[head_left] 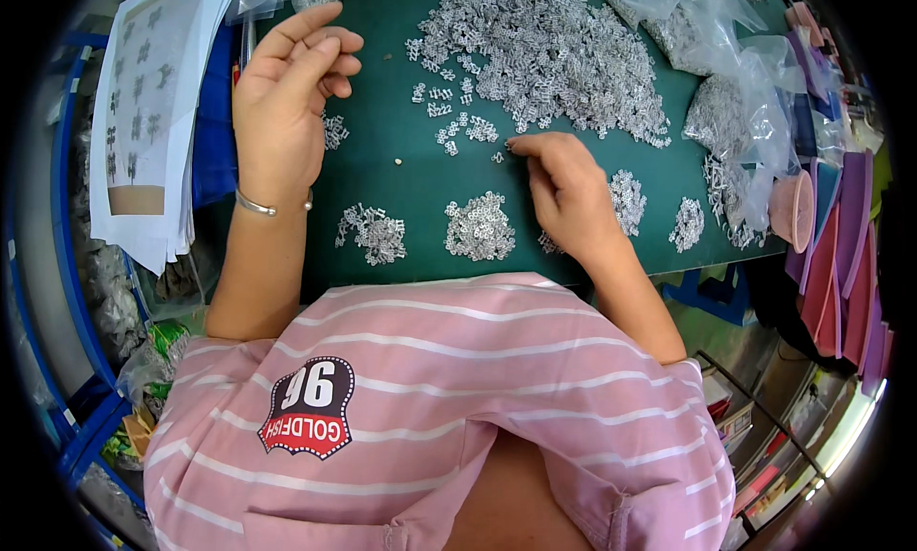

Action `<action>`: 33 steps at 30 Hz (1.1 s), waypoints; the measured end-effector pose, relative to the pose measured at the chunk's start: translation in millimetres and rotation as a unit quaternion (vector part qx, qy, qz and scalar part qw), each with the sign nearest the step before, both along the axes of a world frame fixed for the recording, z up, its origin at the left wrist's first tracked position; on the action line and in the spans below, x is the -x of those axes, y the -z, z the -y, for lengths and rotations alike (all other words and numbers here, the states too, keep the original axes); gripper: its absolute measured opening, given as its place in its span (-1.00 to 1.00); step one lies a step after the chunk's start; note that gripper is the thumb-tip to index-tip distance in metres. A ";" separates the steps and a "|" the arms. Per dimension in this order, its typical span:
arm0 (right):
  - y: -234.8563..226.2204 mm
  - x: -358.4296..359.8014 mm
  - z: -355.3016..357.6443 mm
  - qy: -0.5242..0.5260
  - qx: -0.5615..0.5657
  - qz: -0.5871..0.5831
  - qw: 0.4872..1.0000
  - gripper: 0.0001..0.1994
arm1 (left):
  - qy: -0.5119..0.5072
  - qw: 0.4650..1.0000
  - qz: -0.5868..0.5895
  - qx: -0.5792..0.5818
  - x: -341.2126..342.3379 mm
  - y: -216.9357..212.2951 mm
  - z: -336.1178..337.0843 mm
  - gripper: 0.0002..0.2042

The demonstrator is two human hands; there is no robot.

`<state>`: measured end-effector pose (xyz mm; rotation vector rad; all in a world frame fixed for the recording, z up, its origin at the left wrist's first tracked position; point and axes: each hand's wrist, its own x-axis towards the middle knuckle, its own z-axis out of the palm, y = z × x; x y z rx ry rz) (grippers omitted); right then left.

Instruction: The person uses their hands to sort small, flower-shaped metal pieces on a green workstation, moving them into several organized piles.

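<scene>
Right hand (573, 193) low over the table (411, 183), fingers bent, fingertips just beside a loose piece (497, 157).
Left hand (287, 97) raised, fingers half curled; whether either hand grips anything cannot be told. Main heap (544, 54) of silvery pieces lies beyond the right hand; small piles (479, 228) lie nearer the body; filled clear bags (721, 112) lie at right.

This looks like a small-parts workshop: the green table (411, 186) bears 1 large heap of tiny silvery pieces (564, 64), with filled clear bags (718, 116) alongside and blue racking (67, 250) at left.
</scene>
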<state>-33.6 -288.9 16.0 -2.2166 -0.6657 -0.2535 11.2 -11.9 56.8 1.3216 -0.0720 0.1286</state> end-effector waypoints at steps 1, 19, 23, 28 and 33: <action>-0.5 -0.4 0.9 0.033 -0.007 -0.006 0.999 -0.80 | -0.009 1.000 0.004 -0.016 2.5 4.6 -0.5 -0.70; -5.9 2.8 18.3 0.112 -0.005 -0.135 0.985 -0.86 | -0.135 0.990 0.017 -0.027 11.0 39.5 0.5 -0.79; -3.4 -3.9 16.6 0.072 0.032 0.003 0.997 -0.85 | -0.128 0.992 0.015 -0.015 10.0 42.0 -0.2 -0.80; -0.9 -6.4 1.6 0.024 0.039 0.005 0.999 -0.84 | -0.130 0.991 0.011 -0.007 9.4 45.8 -1.4 -0.80; -1.3 -5.8 -0.7 0.037 0.037 -0.001 0.999 -0.86 | -0.124 0.992 0.002 -0.022 8.9 47.0 -2.4 -0.77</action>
